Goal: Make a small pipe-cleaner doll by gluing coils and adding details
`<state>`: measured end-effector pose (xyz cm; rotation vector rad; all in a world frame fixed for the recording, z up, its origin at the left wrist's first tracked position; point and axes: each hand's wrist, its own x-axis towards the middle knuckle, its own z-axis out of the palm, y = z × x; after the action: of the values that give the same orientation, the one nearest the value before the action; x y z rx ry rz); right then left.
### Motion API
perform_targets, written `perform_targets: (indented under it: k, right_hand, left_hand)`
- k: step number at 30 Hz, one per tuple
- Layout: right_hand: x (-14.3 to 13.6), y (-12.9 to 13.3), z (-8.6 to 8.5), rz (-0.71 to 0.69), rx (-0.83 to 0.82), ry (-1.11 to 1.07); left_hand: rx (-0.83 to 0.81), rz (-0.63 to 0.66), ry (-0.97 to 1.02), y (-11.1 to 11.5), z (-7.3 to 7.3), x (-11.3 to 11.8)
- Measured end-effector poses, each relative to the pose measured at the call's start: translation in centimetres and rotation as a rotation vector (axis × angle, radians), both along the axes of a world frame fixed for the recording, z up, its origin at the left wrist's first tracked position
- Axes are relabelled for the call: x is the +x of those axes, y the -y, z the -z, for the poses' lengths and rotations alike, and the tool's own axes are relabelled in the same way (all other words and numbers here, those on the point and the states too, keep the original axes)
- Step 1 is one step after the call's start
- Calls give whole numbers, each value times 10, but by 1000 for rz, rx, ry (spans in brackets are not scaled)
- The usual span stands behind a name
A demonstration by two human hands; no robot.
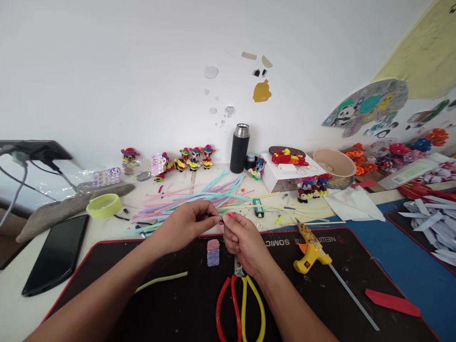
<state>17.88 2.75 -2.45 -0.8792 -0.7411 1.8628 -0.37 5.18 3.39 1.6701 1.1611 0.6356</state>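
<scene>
Small dark piece (221, 219), largely hidden: pinched between left hand (192, 221) and right hand (245, 241), fingertips together; light, steady grip advisable, wrist clear of red-and-yellow-handled pliers (236, 304).

Pliers (244, 299) red and yellow, glue gun (310, 255) yellow — mat (185, 308) black, edged red.

Both hands (245, 235) above black mat (167, 311)
</scene>
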Motion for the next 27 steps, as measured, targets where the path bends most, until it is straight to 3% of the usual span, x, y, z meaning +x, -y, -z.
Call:
perform_targets:
  k: [7, 16, 27]
  right_hand:
    - [0, 0, 0, -1, -18, -10]
    - [3, -2, -11, 45, -39, -69]
    - [2, 0, -4, 1, -28, -65]
  left_hand:
    - [7, 11, 2, -1, 3, -1]
    - [7, -5, 9, 0, 1, 0]
    - [11, 3, 21, -1, 2, 0]
